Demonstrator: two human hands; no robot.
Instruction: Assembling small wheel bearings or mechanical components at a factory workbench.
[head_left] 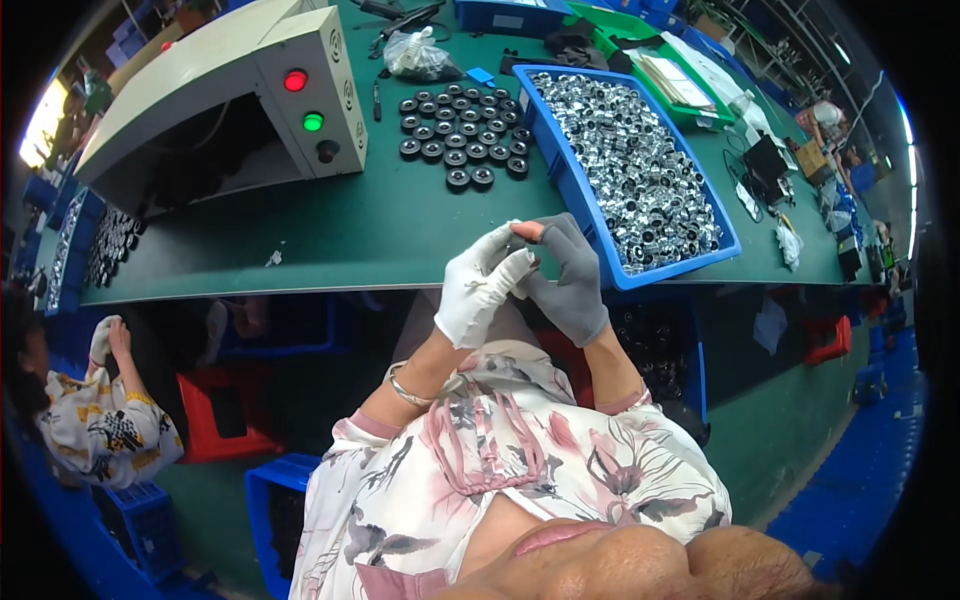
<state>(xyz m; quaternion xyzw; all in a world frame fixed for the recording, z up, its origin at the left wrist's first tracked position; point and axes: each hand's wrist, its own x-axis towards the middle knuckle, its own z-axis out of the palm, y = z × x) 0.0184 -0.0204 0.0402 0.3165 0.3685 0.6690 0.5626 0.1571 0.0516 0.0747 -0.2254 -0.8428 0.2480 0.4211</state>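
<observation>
My left hand (474,290), in a white glove, is closed with its fingertips pinched together just past the front edge of the table. Against it, my right hand (570,285) in a grey glove is also closed, one bare fingertip poking out. The fingers of both hands meet, and whatever lies between them is too small and covered to make out. Just beyond my right hand stands a blue bin (612,240) heaped with shiny silver metal parts (640,160). Farther off, several round black parts with metal centres (456,157) are laid out in rows on the green table.
A beige machine (340,110) with red and green lights stands at the left. Behind are a clear plastic bag (418,55) and a green tray (715,112). Another person (105,420) sits at far left beside a red stool (220,455). Blue crates (262,500) lie below the table.
</observation>
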